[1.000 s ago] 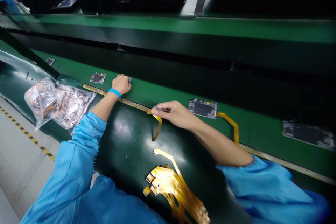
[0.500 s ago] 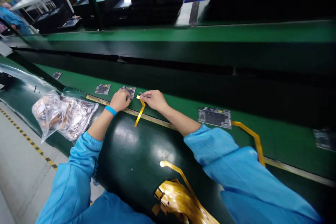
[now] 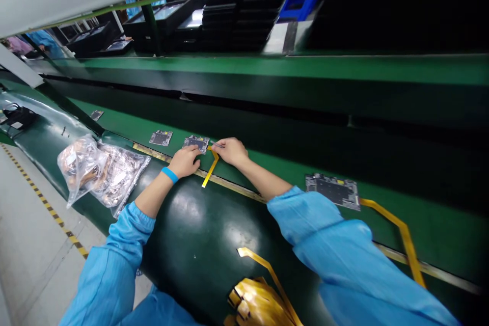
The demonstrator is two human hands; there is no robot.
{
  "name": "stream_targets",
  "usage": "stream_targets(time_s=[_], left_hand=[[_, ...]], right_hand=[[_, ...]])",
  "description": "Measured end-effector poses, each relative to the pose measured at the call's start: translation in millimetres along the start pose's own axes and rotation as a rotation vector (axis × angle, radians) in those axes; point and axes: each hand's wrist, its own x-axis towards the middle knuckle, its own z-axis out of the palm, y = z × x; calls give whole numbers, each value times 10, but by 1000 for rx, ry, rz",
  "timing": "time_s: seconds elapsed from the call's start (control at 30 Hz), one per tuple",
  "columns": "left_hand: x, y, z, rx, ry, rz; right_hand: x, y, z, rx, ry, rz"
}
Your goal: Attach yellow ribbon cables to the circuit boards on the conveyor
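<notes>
A small dark circuit board [image 3: 196, 143] lies on the green conveyor belt [image 3: 267, 163]. My left hand [image 3: 185, 161], with a blue wristband, rests curled against the board's near edge. My right hand [image 3: 230, 151] is closed in a pinch on thin tweezers and on the top end of a yellow flex strip [image 3: 210, 170] at the board's right corner. The strip hangs down over the belt's edge.
Another board [image 3: 161, 137] lies just left, a third [image 3: 333, 190] with a yellow strip [image 3: 401, 232] attached lies to the right. A heap of yellow strips [image 3: 257, 295] sits on the dark bench near me. Clear bags of parts [image 3: 99, 170] lie at left. Black trays are stacked beyond.
My right hand carried the yellow strip leftward from the right board to the board by my left hand. My left hand slid back to that board's near edge.
</notes>
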Motion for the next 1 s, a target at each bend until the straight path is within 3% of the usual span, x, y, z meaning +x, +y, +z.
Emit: stream_targets(time_s=[0.53,1.0], left_hand=[[12,186,51,6,-41,29],[18,640,205,215,1,-8]], right_hand=[[196,340,-17,-12,-90,-145],[134,465,-116,-73,-127,-199]])
